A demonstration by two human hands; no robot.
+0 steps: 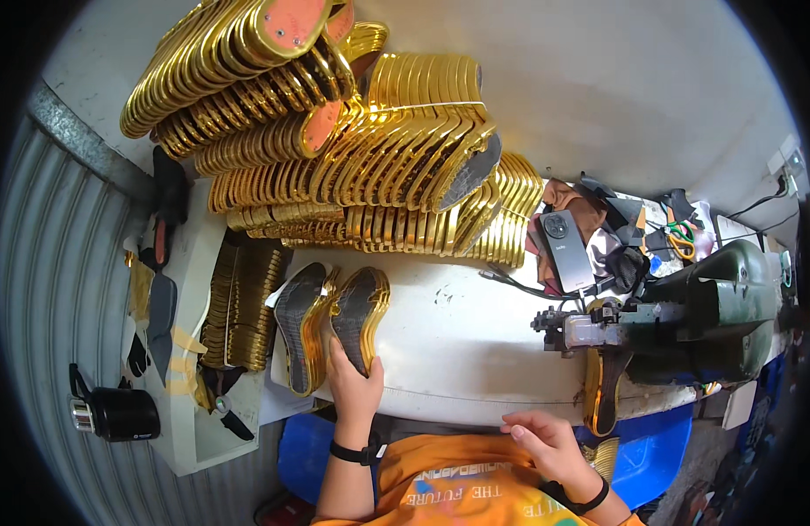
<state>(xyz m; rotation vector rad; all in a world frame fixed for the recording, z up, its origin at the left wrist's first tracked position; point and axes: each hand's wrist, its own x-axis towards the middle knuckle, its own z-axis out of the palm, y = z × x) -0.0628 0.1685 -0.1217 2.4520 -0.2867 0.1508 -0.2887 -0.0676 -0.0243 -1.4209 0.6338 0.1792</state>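
Observation:
My left hand [356, 388] is wrapped round the near end of a small stack of gold-edged shoe soles [361, 309] with dark grey, textured tops. Just left of it on the white table lies a similar stack of soles [301, 320], with a white tag at its upper edge. My right hand [547, 443] hovers over the table's front edge, its fingers stretched to the left and nothing visible in them. Another gold-edged sole [603, 394] lies beneath the head of a dark green machine [707, 320] at the right.
Big bundles of gold-edged soles [361, 158] are heaped at the back. More fill a side trough [238, 307] at left. A phone [566, 252], scraps and green-orange scissors [681, 239] lie behind the machine. Blue bins [655, 451] stand below; a black flask [124, 414] is far left.

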